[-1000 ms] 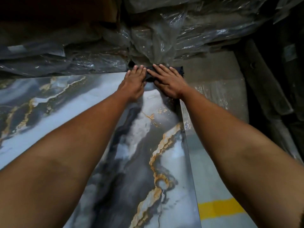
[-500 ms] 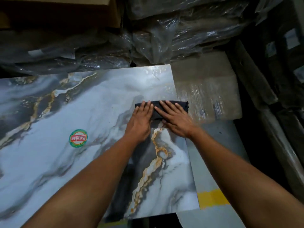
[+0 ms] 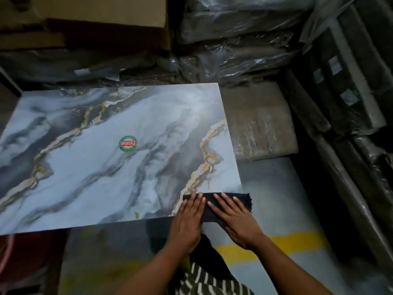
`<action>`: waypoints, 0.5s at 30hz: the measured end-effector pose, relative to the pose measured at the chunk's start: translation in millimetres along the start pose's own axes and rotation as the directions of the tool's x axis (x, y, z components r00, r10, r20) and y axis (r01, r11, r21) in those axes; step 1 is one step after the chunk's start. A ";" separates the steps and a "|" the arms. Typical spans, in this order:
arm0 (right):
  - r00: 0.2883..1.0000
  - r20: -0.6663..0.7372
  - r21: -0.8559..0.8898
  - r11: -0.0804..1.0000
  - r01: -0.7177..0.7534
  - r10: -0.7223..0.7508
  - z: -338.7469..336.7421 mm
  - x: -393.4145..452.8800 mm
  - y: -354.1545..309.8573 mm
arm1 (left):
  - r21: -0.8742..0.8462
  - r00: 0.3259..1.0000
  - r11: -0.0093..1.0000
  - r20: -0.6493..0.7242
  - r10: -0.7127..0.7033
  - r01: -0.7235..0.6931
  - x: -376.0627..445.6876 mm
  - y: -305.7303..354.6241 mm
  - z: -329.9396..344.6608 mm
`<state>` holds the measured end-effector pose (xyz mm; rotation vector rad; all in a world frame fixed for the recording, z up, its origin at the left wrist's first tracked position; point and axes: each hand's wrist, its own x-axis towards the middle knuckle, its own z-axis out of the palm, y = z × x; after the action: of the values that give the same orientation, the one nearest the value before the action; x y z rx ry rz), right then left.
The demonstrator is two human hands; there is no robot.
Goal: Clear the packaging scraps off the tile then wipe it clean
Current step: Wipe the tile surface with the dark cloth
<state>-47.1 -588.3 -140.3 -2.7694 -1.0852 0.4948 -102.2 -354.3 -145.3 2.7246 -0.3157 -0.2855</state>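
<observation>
Tile [image 3: 110,158] lies flat beyond and to the left of the two hands, its marbled grey and gold face bare of packaging scraps as far as the view shows, so the clearing step looks done and the wiping step is in hand. A dark folded cloth [image 3: 229,201] sits on the tile's near right corner, overhanging the right edge a little. Left hand [image 3: 188,221] and right hand [image 3: 235,218] press it side by side, each grip flat, fingers straight and apart, pinching nothing. A round green and red sticker [image 3: 127,143] sits on the tile well beyond the left hand. Plastic-wrapped bundles [image 3: 240,47] and a cardboard box [image 3: 102,15] lie past the far edge. The cloth appears to have reached the near edge of one lane. The next move probably calls for shifting the cloth leftward and pushing it away over the unwiped part, with even pressure from both palms.
</observation>
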 end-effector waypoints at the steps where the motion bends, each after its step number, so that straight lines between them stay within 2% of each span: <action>1: 1.000 0.006 -0.003 1.000 -0.002 0.002 1.8 -4.3 -6.5 | 0.002 1.000 1.000 0.000 -0.014 0.014 -7.8 0.1 1.6; 8: 0.998 0.052 0.005 1.000 -0.028 0.028 -2.6 0.6 -17.3 | 0.038 1.000 0.999 0.005 0.029 -0.029 -10.0 -15.9 -3.6; 15: 0.998 0.055 0.022 1.000 -0.017 0.016 -18.0 61.0 4.5 | 0.029 0.999 0.999 0.033 0.023 -0.024 41.6 -55.1 -14.1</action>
<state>4.0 -550.2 -140.0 -2.7633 -1.0622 0.5847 -49.3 -310.4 -160.6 2.7455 -0.3639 -0.3220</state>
